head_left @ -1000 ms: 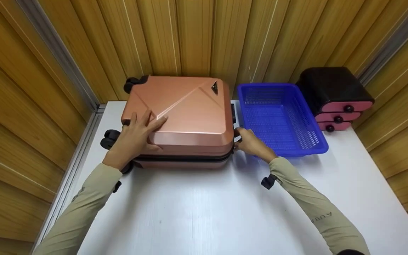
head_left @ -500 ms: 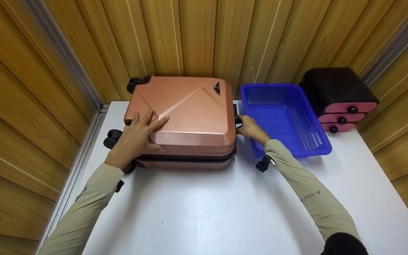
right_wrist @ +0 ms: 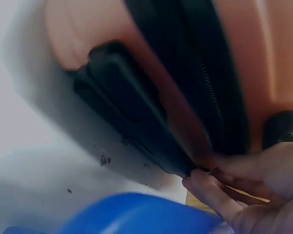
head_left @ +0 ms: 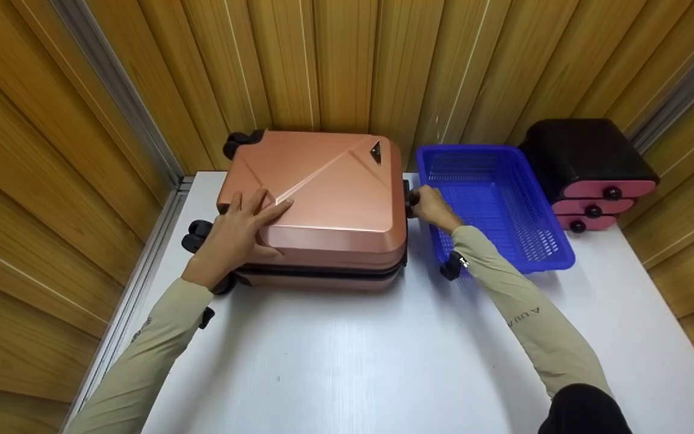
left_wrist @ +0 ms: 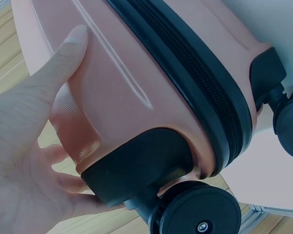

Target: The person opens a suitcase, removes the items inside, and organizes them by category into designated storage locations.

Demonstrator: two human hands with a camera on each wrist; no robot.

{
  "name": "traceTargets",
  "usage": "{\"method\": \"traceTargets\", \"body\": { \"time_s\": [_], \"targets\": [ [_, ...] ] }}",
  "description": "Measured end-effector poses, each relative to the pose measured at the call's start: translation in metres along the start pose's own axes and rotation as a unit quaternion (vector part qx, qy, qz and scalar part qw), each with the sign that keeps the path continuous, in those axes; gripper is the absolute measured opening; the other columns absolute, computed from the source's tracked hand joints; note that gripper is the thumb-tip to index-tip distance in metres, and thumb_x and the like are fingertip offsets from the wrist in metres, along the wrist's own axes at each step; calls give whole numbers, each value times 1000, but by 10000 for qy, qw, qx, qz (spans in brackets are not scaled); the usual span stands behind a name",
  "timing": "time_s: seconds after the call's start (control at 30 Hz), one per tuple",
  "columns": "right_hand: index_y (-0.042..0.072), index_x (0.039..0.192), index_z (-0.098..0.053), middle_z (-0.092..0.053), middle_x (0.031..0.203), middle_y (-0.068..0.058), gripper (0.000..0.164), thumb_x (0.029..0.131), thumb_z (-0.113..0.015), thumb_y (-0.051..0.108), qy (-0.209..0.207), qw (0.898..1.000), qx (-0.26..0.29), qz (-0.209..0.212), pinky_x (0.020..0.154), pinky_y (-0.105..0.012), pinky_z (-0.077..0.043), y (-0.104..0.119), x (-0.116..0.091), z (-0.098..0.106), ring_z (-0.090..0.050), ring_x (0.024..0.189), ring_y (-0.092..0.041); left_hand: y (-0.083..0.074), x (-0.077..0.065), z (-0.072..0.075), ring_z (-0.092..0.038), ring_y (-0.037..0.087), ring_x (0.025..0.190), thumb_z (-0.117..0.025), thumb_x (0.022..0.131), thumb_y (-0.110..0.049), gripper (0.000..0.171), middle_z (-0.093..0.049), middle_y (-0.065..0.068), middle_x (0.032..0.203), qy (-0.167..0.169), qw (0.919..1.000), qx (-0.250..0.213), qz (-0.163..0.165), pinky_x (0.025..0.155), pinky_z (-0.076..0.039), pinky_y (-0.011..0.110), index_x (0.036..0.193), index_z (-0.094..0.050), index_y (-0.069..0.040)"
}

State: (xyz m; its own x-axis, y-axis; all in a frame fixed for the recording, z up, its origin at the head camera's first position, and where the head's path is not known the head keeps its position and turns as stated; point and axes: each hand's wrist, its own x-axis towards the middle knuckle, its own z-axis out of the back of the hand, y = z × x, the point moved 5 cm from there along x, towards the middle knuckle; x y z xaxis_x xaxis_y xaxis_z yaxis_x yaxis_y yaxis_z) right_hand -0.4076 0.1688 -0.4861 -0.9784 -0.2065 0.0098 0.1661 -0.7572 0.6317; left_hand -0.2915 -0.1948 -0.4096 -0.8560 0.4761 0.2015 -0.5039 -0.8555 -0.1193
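Observation:
A rose-pink hard-shell suitcase (head_left: 317, 187) lies flat on the white table, its wheels to the left. My left hand (head_left: 232, 238) rests on its left front corner, fingers spread over the top shell. In the left wrist view the thumb lies along the shell above a black caster wheel (left_wrist: 198, 209). At the suitcase's right side, my right hand (head_left: 434, 208) has thumb and fingers together at the zipper (right_wrist: 212, 92), pinching its small pull, mostly hidden by the fingertips. A black side handle (right_wrist: 132, 97) sits beside the zipper in the right wrist view.
A blue plastic basket (head_left: 555, 256) stands close to the suitcase's right side, partly under my right forearm. Behind it to the right is a black box with pink drawers (head_left: 609, 188). Wood-patterned walls (head_left: 347, 66) enclose the back and sides of the table (head_left: 335, 355).
My right hand has moved from the suitcase's front right corner toward the back along its right side. The left hand stays on the shell. The head view has shifted slightly.

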Motion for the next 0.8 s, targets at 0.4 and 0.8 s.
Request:
{"method": "traceTargets", "body": {
  "time_s": [0.4,0.8],
  "targets": [
    [-16,90,-68,-72,85,-34,24,89,-44,-18,864,9958,272,-109,52,-29,-59,7,-21,-7,-71,53,-22,8,-3,-1,-41,54,135,-94,74,-48,101,-37,17,163,286,9993,-102,202,83,-54,71,160,-44,-33],
    [-4,86,-73,-66,71,-11,33,88,-44,-18,1112,9827,-187,1471,56,-29,-56,35,-88,-15,-65,63,-23,18,-11,8,-45,46,119,-96,72,-45,102,-41,14,154,312,9992,-39,247,76,-54,67,159,-46,-34]
  ]
}}
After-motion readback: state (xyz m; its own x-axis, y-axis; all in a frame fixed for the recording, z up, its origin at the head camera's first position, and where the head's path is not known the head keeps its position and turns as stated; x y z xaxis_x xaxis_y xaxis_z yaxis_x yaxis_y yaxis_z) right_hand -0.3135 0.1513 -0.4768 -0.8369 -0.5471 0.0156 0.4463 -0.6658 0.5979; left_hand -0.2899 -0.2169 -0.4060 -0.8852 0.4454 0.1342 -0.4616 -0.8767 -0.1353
